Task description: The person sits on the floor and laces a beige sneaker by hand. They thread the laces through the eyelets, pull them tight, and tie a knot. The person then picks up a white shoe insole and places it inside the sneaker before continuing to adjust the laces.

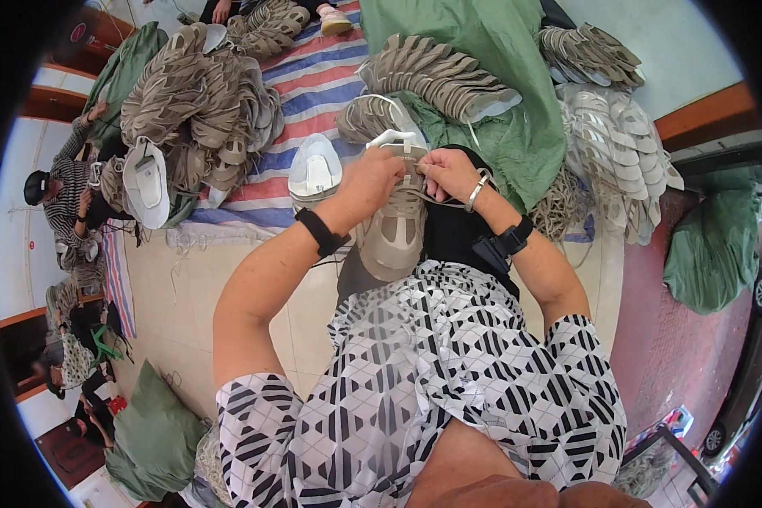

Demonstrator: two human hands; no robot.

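Note:
A beige-grey shoe upper (392, 239) lies over my lap, toe toward me, with laces across its front. My left hand (371, 188) is closed on the left side of its opening, fingers bent at the lace holes. Across from it, my right hand (450, 175) pinches a shoelace (438, 201) at the right row of holes; its fingertips partly cover the lace. Just left of my left hand, a shoe upper with a white lining (315, 167) rests on the striped sheet. Beyond my hands lies another beige upper (369, 118).
Rows of stacked uppers (436, 76) lie on a green sheet (516, 127) ahead. Large heaps of uppers (196, 106) cover the striped sheet (300, 80) to the left, and pale uppers (614, 157) are piled to the right. Several other people sit at the far left.

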